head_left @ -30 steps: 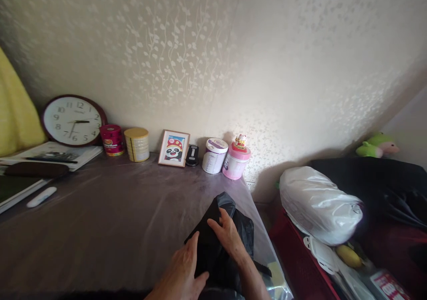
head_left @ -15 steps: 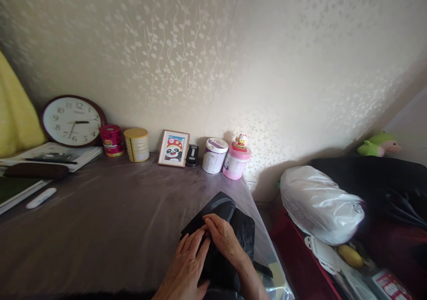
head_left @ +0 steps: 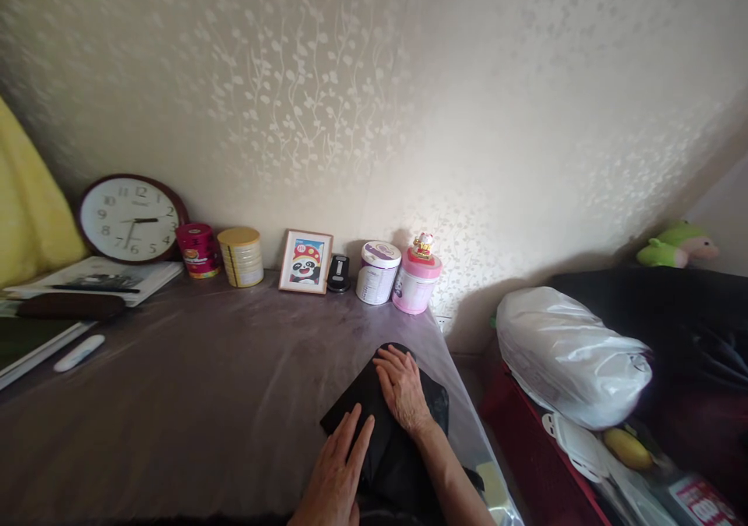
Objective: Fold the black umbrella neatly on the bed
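One black plastic bag (head_left: 386,432), folded flat, lies near the right edge of the table (head_left: 192,401), toward its front right corner. We count two hands on it. The right hand (head_left: 403,390) rests palm down on the bag's far part, fingers extended and slightly spread, pressing rather than gripping. The left hand (head_left: 339,475) lies flat at the bag's left edge, fingers straight and close together, its tips on the black plastic; it grasps nothing. Both forearms enter from the front edge.

Along the back edge, against the wall, we list four canisters: one red tin (head_left: 197,250), one yellow-lidded tin (head_left: 241,256), one white tub with purple lid (head_left: 377,273) and one pink jar (head_left: 416,291), the last carrying one small figurine (head_left: 423,245) on its lid. All lids are on, so we cannot tell the contents. Between the yellow-lidded tin and the white tub stand one framed panda picture (head_left: 305,261) and one small black device (head_left: 337,273). One round wall clock (head_left: 131,219) leans at the back left corner.

At the left edge lie a stack of papers (head_left: 99,275), one dark case (head_left: 71,306) and one white pen-like item (head_left: 79,352).

Off the table to the right: one full white plastic bag (head_left: 569,358), its contents hidden, one yellow fruit (head_left: 628,448) below it, and one green plush toy (head_left: 678,243) farther back.
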A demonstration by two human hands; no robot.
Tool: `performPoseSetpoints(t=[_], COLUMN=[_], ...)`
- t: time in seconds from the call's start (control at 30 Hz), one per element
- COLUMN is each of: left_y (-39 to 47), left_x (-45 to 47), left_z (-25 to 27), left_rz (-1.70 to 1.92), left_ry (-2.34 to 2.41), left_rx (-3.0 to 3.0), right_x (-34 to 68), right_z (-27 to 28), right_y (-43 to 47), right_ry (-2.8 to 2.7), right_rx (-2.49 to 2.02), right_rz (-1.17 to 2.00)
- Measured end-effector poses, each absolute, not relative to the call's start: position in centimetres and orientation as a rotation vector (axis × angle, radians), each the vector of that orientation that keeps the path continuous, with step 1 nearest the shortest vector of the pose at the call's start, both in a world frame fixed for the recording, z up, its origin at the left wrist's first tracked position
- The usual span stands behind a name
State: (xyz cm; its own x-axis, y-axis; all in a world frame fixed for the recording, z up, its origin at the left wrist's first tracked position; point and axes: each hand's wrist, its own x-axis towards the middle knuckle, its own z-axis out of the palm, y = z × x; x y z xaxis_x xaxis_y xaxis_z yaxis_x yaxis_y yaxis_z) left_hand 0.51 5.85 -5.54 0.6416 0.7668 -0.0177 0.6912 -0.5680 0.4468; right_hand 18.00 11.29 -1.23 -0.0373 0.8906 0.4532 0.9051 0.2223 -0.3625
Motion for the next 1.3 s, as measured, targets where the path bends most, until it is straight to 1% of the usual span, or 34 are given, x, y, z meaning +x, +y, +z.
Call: performPoseSetpoints(t=[0.1,0.23,0.3,0.37,0.53,0.67,0.77,0.87,0.97,1.13,1.3], left_y=[5.9,5.7,5.5,5.3,4.5,4.5,4.7,4.8,4.8,4.9,5.1], left_x=[0.7,0.6,0.6,0.7,1.4,1.7,1.7,1.7,1.7,1.4,0.9], left_z=[-5.2,-5.2,-5.3,-5.3,-4.8,-3.5,-2.7,-2.3,-2.2,-1.8,-0.8], left_rz=[0.189,0.237,0.299,0.327,0.265,0.124,0.059,0.023,0.002,0.009,-0.009], left_ry=[1.188,1.169,1.155,1.167,1.333,1.397,1.4,1.433,1.444,1.431,1.385], left_rx=[2.385,2.365,2.37,2.384,2.362,2.308,2.334,2.374,2.412,2.412,2.344], right_x=[19.9,21.7,22.1,22.1,21.2,20.3,19.3,17.8,16.7,17.4,19.2], right_z=[-1.7,-1.0,-0.5,0.0,0.5,0.4,0.4,0.4,-0.1,-1.3,-1.6], right_y=[13.1,14.5,14.9,15.4,17.0,17.8,16.7,14.4,12.6,14.3,17.5], right_ry=[-1.665,-1.444,-1.431,-1.447,-1.504,-1.561,-1.589,-1.831,-2.054,-2.024,-1.832], right_rx=[-1.843,-2.043,-2.055,-2.031,-1.938,-1.895,-1.87,-1.652,-1.493,-1.638,-1.77], right_rz=[-0.046,0.31,0.411,0.435,0.486,0.466,0.328,0.127,0.076,0.07,0.129])
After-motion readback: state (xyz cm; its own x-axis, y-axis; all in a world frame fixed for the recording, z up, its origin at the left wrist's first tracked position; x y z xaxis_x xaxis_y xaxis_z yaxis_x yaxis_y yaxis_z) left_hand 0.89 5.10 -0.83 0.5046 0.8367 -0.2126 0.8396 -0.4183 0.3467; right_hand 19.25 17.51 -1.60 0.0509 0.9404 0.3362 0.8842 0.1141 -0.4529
